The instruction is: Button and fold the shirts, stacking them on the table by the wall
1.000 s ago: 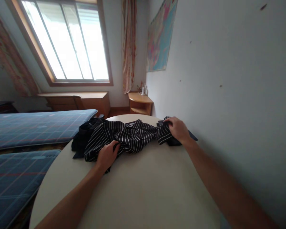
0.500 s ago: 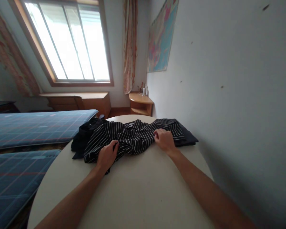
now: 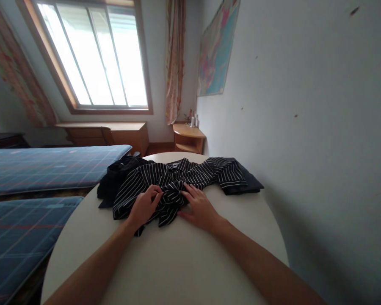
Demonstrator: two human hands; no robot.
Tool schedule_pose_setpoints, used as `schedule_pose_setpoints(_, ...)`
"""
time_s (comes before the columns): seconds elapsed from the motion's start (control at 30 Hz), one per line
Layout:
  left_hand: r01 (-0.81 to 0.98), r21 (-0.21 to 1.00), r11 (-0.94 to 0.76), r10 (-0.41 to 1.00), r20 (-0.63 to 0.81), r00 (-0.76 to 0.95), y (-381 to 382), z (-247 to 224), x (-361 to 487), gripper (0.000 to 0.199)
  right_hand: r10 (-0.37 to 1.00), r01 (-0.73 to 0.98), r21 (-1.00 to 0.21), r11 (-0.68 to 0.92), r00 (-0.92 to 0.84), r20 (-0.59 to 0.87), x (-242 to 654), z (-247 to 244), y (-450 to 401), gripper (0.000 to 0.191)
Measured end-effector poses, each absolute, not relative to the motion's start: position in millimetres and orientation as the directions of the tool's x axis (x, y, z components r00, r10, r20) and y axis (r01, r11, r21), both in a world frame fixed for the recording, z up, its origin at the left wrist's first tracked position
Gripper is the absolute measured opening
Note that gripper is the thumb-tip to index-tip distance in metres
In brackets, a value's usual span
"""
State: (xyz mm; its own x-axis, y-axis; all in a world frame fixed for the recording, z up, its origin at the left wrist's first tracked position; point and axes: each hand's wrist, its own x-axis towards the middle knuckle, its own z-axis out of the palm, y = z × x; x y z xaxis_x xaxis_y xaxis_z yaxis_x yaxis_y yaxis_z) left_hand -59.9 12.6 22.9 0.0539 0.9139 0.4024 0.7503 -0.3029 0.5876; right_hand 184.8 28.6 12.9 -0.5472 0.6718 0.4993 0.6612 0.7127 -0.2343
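A black shirt with white stripes [image 3: 197, 173] lies rumpled across the far half of a round pale table [image 3: 190, 258], its collar toward the window. My left hand [image 3: 145, 205] is closed in a pinch on the shirt's near edge, left of centre. My right hand [image 3: 200, 207] rests at the bunched cloth in the middle, fingers spread and touching it, thumb near the tabletop. Between the two hands the fabric is gathered, with a loose end hanging toward me. Dark folded clothing [image 3: 252, 180] shows under the right sleeve, and a black crumpled garment [image 3: 109, 186] lies at the left.
Two mattresses with blue plaid covers [image 3: 51, 167] stand left of the table. A white wall [image 3: 320, 161] runs close along the right side. Beyond the table are a wooden desk [image 3: 130, 135] and a small corner shelf [image 3: 189, 131] below the window.
My right hand has let go of the shirt's right part and moved left to the middle, its fingers now spread. The cloth between my hands is more bunched. My left hand has barely moved.
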Motion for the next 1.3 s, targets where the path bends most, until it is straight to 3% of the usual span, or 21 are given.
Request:
schedule_pose_setpoints(0.13, 0.721, 0.54, -0.434, 0.888, 0.392, 0.241, 6.5, 26.2, -59.4, 0.024, 0.728, 0.733, -0.238, 0.637, -0.472, 0.497, 183.7, 14.4, 31.7, 0.021)
schedule_pose_setpoints(0.27, 0.728, 0.426, -0.538, 0.833, 0.402, 0.38, 4.4, 29.1, -66.3, 0.039, 0.821, 0.792, -0.34, 0.508, -0.326, 0.469, 194.7, 23.0, 39.6, 0.014)
schedule_pose_setpoints(0.37, 0.769, 0.431, -0.472, 0.858, 0.426, 0.287, 7.9, 26.9, -71.9, 0.038, 0.891, 0.712, -0.563, 0.418, -0.199, 0.409, 202.9, 24.3, 44.4, 0.02)
schedule_pose_setpoints(0.47, 0.799, 0.492, -0.346, 0.862, 0.503, 0.063, 14.3, 23.6, -74.9, 0.024, 0.863, 0.511, -0.7, 0.499, -0.222, 0.453, 204.4, 22.5, 42.9, 0.028)
schedule_pose_setpoints(0.53, 0.802, 0.533, -0.268, 0.836, 0.543, -0.082, 18.6, 22.3, -76.8, 0.017, 0.785, 0.422, -0.663, 0.619, -0.308, 0.537, 200.4, 21.5, 37.2, 0.034)
schedule_pose_setpoints(0.6, 0.801, 0.556, -0.221, 0.813, 0.558, -0.163, 22.3, 21.5, -79.5, 0.013, 0.668, 0.393, -0.541, 0.743, -0.462, 0.583, 192.9, 20.0, 29.5, 0.037)
schedule_pose_setpoints(0.7, 0.801, 0.57, -0.184, 0.822, 0.535, -0.192, 26.2, 19.9, -84.3, 0.009, 0.519, 0.411, -0.317, 0.855, -0.676, 0.523, 178.9, 14.7, 19.9, 0.044)
schedule_pose_setpoints(0.77, 0.802, 0.574, -0.165, 0.839, 0.509, -0.191, 27.6, 18.3, -86.7, 0.013, 0.487, 0.44, -0.215, 0.872, -0.737, 0.468, 170.9, 10.4, 17.5, 0.032)
schedule_pose_setpoints(0.87, 0.808, 0.563, -0.173, 0.843, 0.509, -0.175, 28.6, 16.3, -89.0, 0.019, 0.519, 0.494, -0.185, 0.85, -0.723, 0.456, 167.0, 8.7, 19.9, 0.007)
schedule_pose_setpoints(1.07, 0.815, 0.555, -0.166, 0.821, 0.536, -0.199, 31.2, 16.5, -95.6, 0.028, 0.676, 0.562, -0.431, 0.706, -0.353, 0.647, 201.0, 30.4, 36.6, 0.016)
schedule_pose_setpoints(1.17, 0.817, 0.564, -0.124, 0.819, 0.523, -0.237, 31.5, 17.2, -97.9, 0.03, 0.733, 0.505, -0.616, 0.604, -0.05, 0.678, 230.4, 43.5, 45.7, 0.019)
schedule_pose_setpoints(1.3, 0.837, 0.536, -0.112, 0.837, 0.505, -0.212, 28.7, 18.0, -94.4, 0.027, 0.742, 0.458, -0.723, 0.518, 0.18, 0.646, 260.3, 48.6, 58.0, 0.025)
